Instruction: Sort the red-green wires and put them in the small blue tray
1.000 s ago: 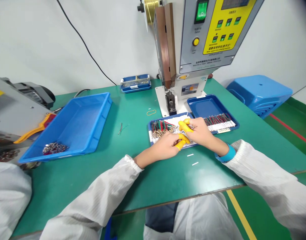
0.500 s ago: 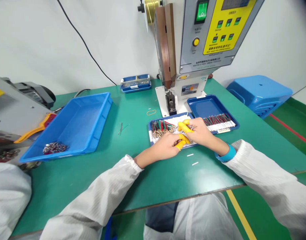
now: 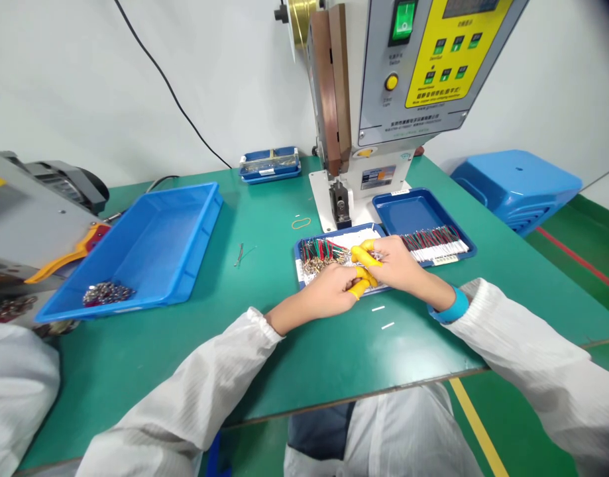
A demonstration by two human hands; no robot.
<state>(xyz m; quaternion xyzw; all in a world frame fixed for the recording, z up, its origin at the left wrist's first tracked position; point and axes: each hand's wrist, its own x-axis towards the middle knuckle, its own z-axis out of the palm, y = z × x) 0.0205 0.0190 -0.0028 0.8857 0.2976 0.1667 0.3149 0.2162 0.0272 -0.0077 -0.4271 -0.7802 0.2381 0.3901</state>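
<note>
Yellow finger cots cover the fingertips of both my hands. My left hand (image 3: 336, 288) is closed over the front of a blue tray (image 3: 298, 252), its thumb and fingers pinched together. My right hand (image 3: 384, 258) pinches just above and to the right of it, fingertips nearly touching the left ones. Whatever lies between the fingers is too small and covered to make out. In that tray are short red, green and black wires (image 3: 324, 250) with brassy ends, and a heap of white pieces (image 3: 361, 235). A second blue tray (image 3: 403, 212) holds a row of wires with white sleeves (image 3: 438, 252).
A crimping machine (image 3: 341, 205) stands behind the trays. To the left, a large blue bin (image 3: 155, 238) contains small metal parts (image 3: 108, 293). A rubber band (image 3: 301, 223), loose wires (image 3: 240, 254) and white slivers (image 3: 387, 325) lie on the green table. A person's white sleeve (image 3: 18, 391) shows at far left.
My right fingertips have shifted very slightly left, toward the left hand. My left hand stays almost still, and the trays have not moved.
</note>
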